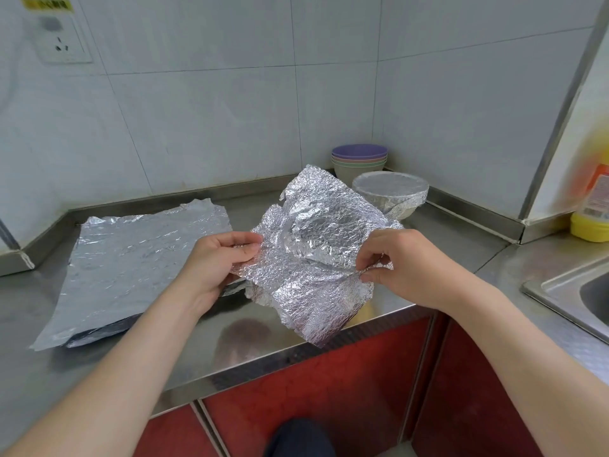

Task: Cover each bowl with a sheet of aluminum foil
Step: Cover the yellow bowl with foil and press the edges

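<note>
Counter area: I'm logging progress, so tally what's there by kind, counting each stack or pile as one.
Foil-covered bowl: 1
Stack of uncovered bowls: 1
Crumpled foil sheet: 1
Pile of flat foil sheets: 1
Yellow bottle: 1
Total: 5

We're seeing a heavily crinkled silver aluminium foil sheet [316,258], bright and metallic, with every crease catching light. The flat stack of silver foil sheets [138,268] looks smoother, only lightly wrinkled. The grey stainless-steel countertop [230,341] shows a satin sheen with blurred reflections. The stacked pastel bowls [359,159] look matt, plastic-like. The foil-capped pale bowl [390,189] wears a taut, finely creased skin. The white wall tiles [214,127] are smooth, softly glossy.
</note>
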`<act>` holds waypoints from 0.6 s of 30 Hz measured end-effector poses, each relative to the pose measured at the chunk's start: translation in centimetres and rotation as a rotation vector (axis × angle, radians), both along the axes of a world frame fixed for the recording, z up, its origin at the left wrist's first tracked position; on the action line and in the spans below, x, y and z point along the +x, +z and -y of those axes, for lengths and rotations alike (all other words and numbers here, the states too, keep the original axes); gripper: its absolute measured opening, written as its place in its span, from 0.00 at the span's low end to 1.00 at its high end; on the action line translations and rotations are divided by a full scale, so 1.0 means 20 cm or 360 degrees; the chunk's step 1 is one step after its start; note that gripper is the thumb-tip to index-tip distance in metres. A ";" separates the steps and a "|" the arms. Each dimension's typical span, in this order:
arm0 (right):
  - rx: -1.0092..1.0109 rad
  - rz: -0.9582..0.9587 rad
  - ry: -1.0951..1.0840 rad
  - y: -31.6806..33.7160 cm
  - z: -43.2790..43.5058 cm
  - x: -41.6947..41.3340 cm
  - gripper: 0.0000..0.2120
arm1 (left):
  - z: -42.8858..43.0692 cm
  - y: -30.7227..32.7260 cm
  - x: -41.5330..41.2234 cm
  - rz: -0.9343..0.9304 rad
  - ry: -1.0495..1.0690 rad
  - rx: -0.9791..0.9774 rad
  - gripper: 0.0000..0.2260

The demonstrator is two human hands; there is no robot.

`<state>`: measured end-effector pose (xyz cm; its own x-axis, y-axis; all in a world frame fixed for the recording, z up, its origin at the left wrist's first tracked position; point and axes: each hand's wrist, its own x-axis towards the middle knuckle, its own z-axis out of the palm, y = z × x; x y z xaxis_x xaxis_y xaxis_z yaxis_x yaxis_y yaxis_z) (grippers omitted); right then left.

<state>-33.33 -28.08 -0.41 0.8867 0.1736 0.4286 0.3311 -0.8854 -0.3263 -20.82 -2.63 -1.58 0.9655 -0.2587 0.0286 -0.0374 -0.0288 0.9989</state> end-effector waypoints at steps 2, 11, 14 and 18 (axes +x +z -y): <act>0.0008 0.0000 0.0005 0.00 0.00 0.00 0.08 | -0.01 0.00 0.00 -0.0048 -0.0063 -0.0030 0.08; 0.0052 -0.0026 -0.0009 0.00 0.00 0.00 0.08 | 0.11 0.26 -0.19 0.1346 -0.0254 0.0940 0.05; 0.0049 -0.0024 -0.0017 0.00 0.01 0.00 0.08 | 0.24 0.22 -0.28 0.1312 -0.0754 0.1033 0.05; 0.0075 -0.0036 -0.0034 0.00 0.02 -0.02 0.08 | 0.24 0.04 -0.23 0.1546 -0.0728 0.0976 0.09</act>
